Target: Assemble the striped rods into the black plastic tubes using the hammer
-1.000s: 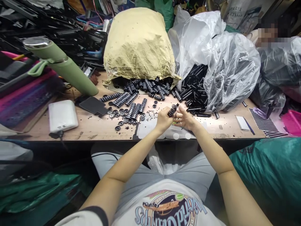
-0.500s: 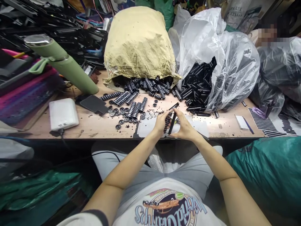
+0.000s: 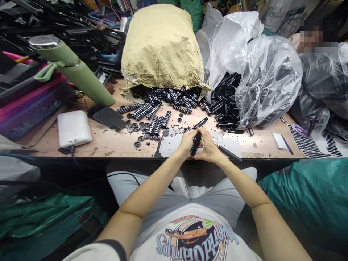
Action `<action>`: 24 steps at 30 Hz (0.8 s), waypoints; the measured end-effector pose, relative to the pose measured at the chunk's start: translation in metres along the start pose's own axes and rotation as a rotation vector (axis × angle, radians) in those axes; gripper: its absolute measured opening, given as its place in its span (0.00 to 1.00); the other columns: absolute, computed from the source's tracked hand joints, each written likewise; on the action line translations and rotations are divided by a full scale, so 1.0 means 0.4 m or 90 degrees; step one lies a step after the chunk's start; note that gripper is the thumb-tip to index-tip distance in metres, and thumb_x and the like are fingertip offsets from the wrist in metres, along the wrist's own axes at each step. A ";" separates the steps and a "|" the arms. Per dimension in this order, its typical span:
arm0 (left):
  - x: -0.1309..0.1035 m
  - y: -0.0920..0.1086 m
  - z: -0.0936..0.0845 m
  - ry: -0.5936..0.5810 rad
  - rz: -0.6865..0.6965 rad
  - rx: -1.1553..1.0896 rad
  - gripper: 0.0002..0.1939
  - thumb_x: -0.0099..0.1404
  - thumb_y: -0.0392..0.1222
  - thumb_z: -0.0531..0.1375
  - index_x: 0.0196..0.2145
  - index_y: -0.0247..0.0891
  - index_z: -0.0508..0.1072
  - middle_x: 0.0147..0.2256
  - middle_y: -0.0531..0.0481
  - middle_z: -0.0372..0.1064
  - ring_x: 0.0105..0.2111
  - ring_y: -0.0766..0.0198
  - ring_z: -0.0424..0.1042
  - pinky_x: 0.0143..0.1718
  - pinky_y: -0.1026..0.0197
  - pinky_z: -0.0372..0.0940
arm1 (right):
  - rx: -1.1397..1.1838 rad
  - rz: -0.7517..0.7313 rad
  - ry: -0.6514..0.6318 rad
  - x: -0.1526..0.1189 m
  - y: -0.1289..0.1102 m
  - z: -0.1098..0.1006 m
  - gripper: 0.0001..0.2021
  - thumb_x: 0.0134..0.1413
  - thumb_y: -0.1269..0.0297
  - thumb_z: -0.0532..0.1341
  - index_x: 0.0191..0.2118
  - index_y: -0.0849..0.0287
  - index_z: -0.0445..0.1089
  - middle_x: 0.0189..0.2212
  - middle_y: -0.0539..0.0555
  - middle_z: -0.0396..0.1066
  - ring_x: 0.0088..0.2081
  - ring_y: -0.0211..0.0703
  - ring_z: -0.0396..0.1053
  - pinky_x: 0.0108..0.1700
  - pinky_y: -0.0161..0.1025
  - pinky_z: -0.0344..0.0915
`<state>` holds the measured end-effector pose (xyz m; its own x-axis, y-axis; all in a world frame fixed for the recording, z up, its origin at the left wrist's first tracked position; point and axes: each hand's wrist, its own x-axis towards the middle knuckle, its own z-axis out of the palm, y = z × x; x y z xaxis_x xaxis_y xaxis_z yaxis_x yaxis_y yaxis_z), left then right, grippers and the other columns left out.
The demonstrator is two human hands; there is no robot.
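Note:
Near the table's front edge, my left hand [image 3: 187,144] and my right hand [image 3: 208,146] meet around a dark cylindrical part [image 3: 196,142] held nearly upright between their fingers. A second slim black piece [image 3: 200,123] sticks out beyond the fingertips; which hand carries it is unclear. Under the hands lies a pale sheet [image 3: 174,144]. A dark pen-like tool [image 3: 228,151] lies to the right of my right hand. Patterned black-and-white rollers [image 3: 156,125] and small black discs [image 3: 137,144] are on the table to the left.
A yellow sack [image 3: 163,47] spills rollers at the back. Beside it, a clear plastic bag [image 3: 269,79] holds black tubes [image 3: 227,98]. A green bottle [image 3: 87,83], a white power bank [image 3: 74,129] and a black flat object [image 3: 108,117] stand or lie left. A person is at the upper right.
The black piece in my right fingers has come against the patterned part in my left hand, closing the gap between them. The tool right of my right hand is now more visible.

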<state>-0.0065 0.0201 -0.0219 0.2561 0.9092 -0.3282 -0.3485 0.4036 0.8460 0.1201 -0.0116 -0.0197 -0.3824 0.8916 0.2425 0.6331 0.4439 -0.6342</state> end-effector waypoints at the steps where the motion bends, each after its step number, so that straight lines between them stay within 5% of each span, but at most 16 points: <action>1: 0.002 -0.010 -0.007 0.000 0.027 0.040 0.18 0.61 0.53 0.58 0.35 0.33 0.72 0.24 0.49 0.67 0.20 0.65 0.68 0.23 0.61 0.67 | -0.004 0.008 0.004 0.001 0.005 0.009 0.54 0.32 0.66 0.69 0.66 0.60 0.40 0.62 0.65 0.49 0.65 0.58 0.46 0.65 0.56 0.49; 5: -0.007 -0.068 -0.040 0.066 0.303 0.424 0.20 0.62 0.44 0.58 0.51 0.35 0.71 0.40 0.42 0.68 0.41 0.58 0.70 0.43 0.55 0.68 | -0.034 0.039 0.038 0.005 0.025 0.058 0.49 0.37 0.63 0.67 0.65 0.63 0.42 0.61 0.68 0.51 0.63 0.58 0.48 0.64 0.57 0.49; 8: -0.016 -0.109 -0.068 0.085 0.437 0.717 0.24 0.62 0.36 0.56 0.56 0.30 0.66 0.43 0.37 0.65 0.45 0.54 0.67 0.48 0.52 0.65 | -0.065 0.056 0.040 -0.006 0.037 0.081 0.43 0.43 0.66 0.62 0.65 0.65 0.43 0.60 0.69 0.51 0.63 0.57 0.49 0.64 0.56 0.49; 11: -0.011 -0.127 -0.101 0.038 0.489 0.864 0.21 0.66 0.32 0.50 0.55 0.27 0.67 0.41 0.35 0.67 0.43 0.53 0.68 0.46 0.51 0.66 | -0.173 0.146 0.042 -0.048 0.058 0.056 0.39 0.47 0.63 0.64 0.63 0.64 0.49 0.60 0.69 0.52 0.62 0.58 0.50 0.60 0.56 0.54; 16: 0.013 -0.130 -0.139 -0.058 0.576 0.950 0.21 0.66 0.28 0.47 0.53 0.32 0.68 0.42 0.37 0.69 0.43 0.56 0.69 0.45 0.54 0.66 | -0.403 0.385 -0.016 -0.138 0.088 -0.065 0.12 0.61 0.59 0.54 0.41 0.63 0.67 0.41 0.64 0.68 0.45 0.54 0.65 0.45 0.47 0.61; 20: 0.013 -0.127 -0.127 -0.105 0.579 1.006 0.18 0.67 0.31 0.48 0.51 0.34 0.71 0.43 0.37 0.71 0.44 0.54 0.70 0.44 0.50 0.63 | -0.281 0.419 0.083 -0.172 0.042 -0.116 0.16 0.67 0.55 0.43 0.40 0.58 0.64 0.29 0.54 0.69 0.31 0.43 0.67 0.33 0.36 0.57; 22: 0.006 -0.121 -0.118 -0.086 0.570 1.037 0.17 0.69 0.35 0.49 0.51 0.36 0.71 0.43 0.38 0.72 0.45 0.52 0.69 0.46 0.46 0.60 | -0.230 0.389 0.156 -0.180 0.014 -0.108 0.19 0.68 0.56 0.39 0.40 0.58 0.62 0.27 0.52 0.67 0.29 0.42 0.66 0.32 0.34 0.55; 24: 0.000 -0.115 -0.112 -0.075 0.561 1.068 0.17 0.69 0.34 0.48 0.52 0.38 0.70 0.44 0.39 0.72 0.46 0.53 0.69 0.49 0.44 0.58 | -0.233 0.390 0.137 -0.184 -0.003 -0.087 0.18 0.68 0.57 0.40 0.38 0.58 0.62 0.25 0.51 0.66 0.28 0.41 0.65 0.30 0.34 0.53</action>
<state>-0.0311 0.0061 -0.0796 0.5958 0.7321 0.3302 0.6993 -0.6751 0.2350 0.1709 -0.0748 -0.0114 0.2270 0.9700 0.0867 0.8886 -0.1698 -0.4262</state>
